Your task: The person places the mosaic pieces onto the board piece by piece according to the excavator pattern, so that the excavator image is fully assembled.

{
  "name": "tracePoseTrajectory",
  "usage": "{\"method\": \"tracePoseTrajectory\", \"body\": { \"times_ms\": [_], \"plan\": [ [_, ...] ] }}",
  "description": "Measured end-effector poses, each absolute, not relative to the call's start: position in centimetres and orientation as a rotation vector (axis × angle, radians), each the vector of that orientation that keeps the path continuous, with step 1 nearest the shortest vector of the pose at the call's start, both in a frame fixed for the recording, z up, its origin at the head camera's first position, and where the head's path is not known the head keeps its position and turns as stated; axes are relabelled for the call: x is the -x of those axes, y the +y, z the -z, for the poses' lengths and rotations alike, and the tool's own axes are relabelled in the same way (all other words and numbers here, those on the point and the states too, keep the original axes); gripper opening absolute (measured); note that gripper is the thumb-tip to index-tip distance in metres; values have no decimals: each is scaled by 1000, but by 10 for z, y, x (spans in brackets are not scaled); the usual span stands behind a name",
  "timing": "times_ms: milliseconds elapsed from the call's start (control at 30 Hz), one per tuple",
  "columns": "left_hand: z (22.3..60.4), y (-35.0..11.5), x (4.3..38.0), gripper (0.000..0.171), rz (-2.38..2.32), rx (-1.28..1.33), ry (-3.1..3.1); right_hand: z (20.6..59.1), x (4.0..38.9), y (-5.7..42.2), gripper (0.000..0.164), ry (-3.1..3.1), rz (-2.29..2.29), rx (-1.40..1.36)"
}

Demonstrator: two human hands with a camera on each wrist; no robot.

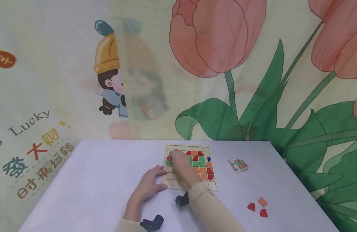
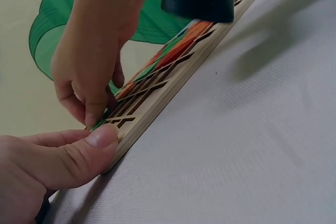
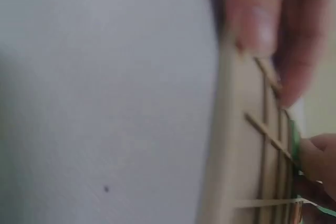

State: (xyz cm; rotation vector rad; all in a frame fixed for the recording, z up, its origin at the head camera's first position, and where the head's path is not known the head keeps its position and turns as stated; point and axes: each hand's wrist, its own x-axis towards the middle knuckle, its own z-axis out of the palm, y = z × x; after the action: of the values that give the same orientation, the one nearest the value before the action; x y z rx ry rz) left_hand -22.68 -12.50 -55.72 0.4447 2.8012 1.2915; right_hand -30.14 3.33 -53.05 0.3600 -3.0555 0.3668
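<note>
A wooden grid board lies on the table, part-filled with green, orange, red and blue flat tiles. My left hand rests against its near left corner, with the thumb on the rim in the left wrist view. My right hand reaches over the board to its left side. Its bent fingers pinch down at a red tile beside a green tile. In the left wrist view the right hand points thumb and fingertips down to the grid. Its palm and wrist hide several cells in the head view.
Right of the board lies a small pattern card with a coloured grid. Nearer the front right are an orange square tile and two red rounded tiles. A floral cloth hangs behind the white table. Each wrist carries a dark device.
</note>
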Motion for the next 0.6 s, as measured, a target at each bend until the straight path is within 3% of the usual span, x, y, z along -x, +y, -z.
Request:
{"method": "tracePoseTrajectory", "body": {
  "times_ms": [100, 267, 433, 600],
  "plan": [
    [559, -123, 226, 45, -1294, -448, 2783, 529, 288, 51, 2, -3076, -625, -387],
    [557, -123, 224, 46, -1317, -444, 2775, 517, 257, 99, 11, -2992, -885, -286],
    [554, -125, 225, 46, -1314, -444, 2786, 508, 229, 179, 12, -2990, -898, -39],
    [556, -125, 224, 47, -1299, -445, 2784, 508, 198, 268, 24, -3105, -895, 272]
  ]
}}
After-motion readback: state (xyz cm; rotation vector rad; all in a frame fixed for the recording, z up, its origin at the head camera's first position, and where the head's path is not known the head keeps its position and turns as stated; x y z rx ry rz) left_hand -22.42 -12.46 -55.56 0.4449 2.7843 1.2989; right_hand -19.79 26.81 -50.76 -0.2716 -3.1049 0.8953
